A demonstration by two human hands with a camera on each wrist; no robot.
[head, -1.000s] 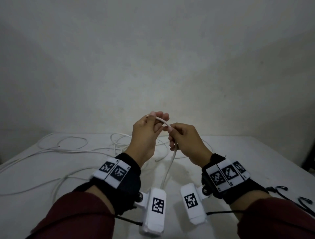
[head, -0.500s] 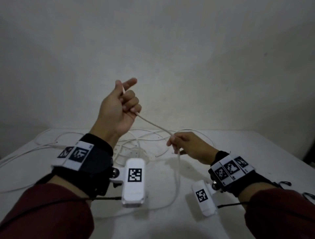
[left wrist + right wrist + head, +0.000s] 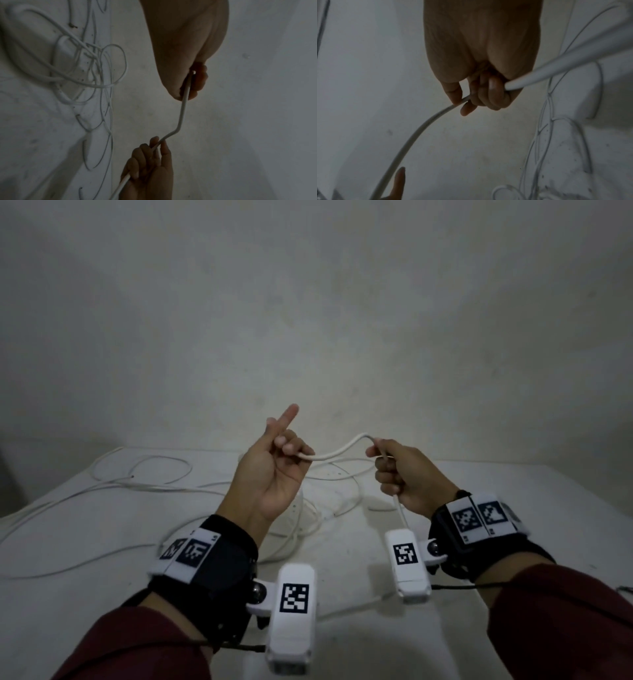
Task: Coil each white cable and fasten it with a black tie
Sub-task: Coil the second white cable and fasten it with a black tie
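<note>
We're holding one white cable (image 3: 337,451) up btwn both hands — left hand (image 3: 274,470) curling its lower fingers round one end w/ index pointing up, right hand (image 3: 406,477) pinching it further along. No loops forming yet imo; other cables (image 3: 137,484) are lying loose on the table (image 3: 513,508) — basically everything's left, ties included.

White cable (image 3: 339,451). White table (image 3: 496,484). Black wrist bands (image 3: 219,563) with black-and-white square patterns. Dark red sleeves (image 3: 561,621). Pale grey wall (image 3: 308,302).
</note>
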